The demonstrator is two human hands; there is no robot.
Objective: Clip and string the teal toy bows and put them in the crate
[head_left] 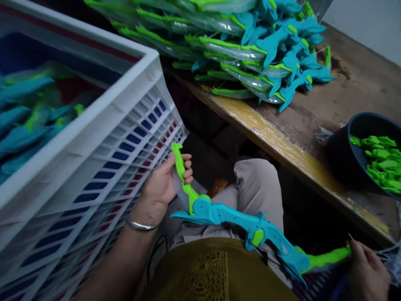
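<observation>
A toy bow [238, 217] with a blue middle and a bright green limb at each end stretches across my lap. My left hand [163, 179] wraps round the left green limb, and the hooked green tip sticks up above the fingers. At the far right, my right hand [368, 265] has thumb and fingers closed at the tip of the other green limb. A thin pale string end shows just above those fingertips. The inside of the right grip is partly hidden.
A white plastic crate [125, 113] at the left holds similar blue-green pieces. Many more toy bows [244, 54] lie stacked on the wooden table [354, 79]. A dark bucket [341, 146] of small green parts [384, 163] stands at the table's right.
</observation>
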